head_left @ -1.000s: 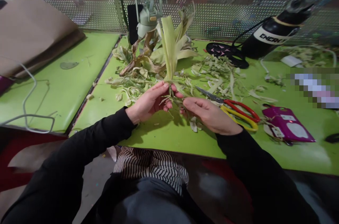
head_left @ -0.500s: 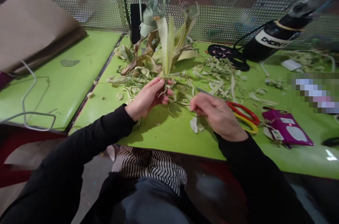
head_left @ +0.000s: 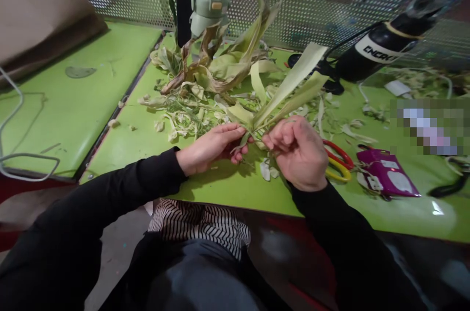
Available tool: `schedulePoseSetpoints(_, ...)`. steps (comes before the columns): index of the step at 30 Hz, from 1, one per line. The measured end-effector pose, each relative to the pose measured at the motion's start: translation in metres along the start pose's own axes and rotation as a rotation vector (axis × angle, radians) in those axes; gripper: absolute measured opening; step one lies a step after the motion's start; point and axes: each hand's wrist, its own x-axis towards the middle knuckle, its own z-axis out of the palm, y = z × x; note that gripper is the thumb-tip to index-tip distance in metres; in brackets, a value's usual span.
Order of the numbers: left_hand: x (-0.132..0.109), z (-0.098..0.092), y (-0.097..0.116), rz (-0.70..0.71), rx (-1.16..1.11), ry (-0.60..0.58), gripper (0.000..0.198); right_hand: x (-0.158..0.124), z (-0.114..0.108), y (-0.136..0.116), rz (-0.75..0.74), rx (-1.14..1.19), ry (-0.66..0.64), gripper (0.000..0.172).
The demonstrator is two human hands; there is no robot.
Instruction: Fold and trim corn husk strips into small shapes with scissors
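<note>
My left hand [head_left: 215, 147] pinches the base of a small bundle of pale green husk leaves [head_left: 290, 90], whose blades fan up and to the right. My right hand [head_left: 299, 152] is closed beside it, thumb and fingers meeting at the same base of the bundle. Both hands hover just above the green table [head_left: 227, 186]. Red and yellow scissors [head_left: 338, 161] lie right behind my right hand, mostly hidden by it.
A heap of husks and trimmings [head_left: 205, 73] covers the table's far middle. A pale green bottle [head_left: 209, 0] and a black bottle [head_left: 382, 44] stand at the perforated back wall. A purple pouch [head_left: 385, 179] lies to the right, a grey cable [head_left: 22, 156] on the left table.
The husk bundle has tipped from upright to leaning right. My right hand, which had drawn away a moment ago, has come back to the bundle's base. The view shifted slightly left and down.
</note>
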Motion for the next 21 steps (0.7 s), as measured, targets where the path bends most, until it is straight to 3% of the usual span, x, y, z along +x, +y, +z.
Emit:
schedulePoseSetpoints(6,-0.002,0.001,0.003,0.102,-0.105,0.098,0.023,-0.003,-0.002,0.008,0.055,0.103,0.0,0.043)
schedulePoseSetpoints(13,0.002,0.007,-0.001,0.157,-0.051,0.183,0.025,-0.012,0.008,0.018,0.09,-0.128,-0.149,0.038)
schedulePoseSetpoints(16,0.006,0.001,-0.003,0.252,0.21,0.204,0.027,-0.011,0.011,0.017,0.151,-0.153,-0.073,0.026)
schedulePoseSetpoints(18,0.007,-0.005,-0.002,0.354,0.531,0.219,0.028,-0.009,0.01,0.017,0.2,-0.24,-0.025,0.019)
schedulePoseSetpoints(21,0.006,-0.015,-0.002,0.488,1.086,0.25,0.025,-0.005,0.007,0.019,0.312,-0.346,-0.06,0.019)
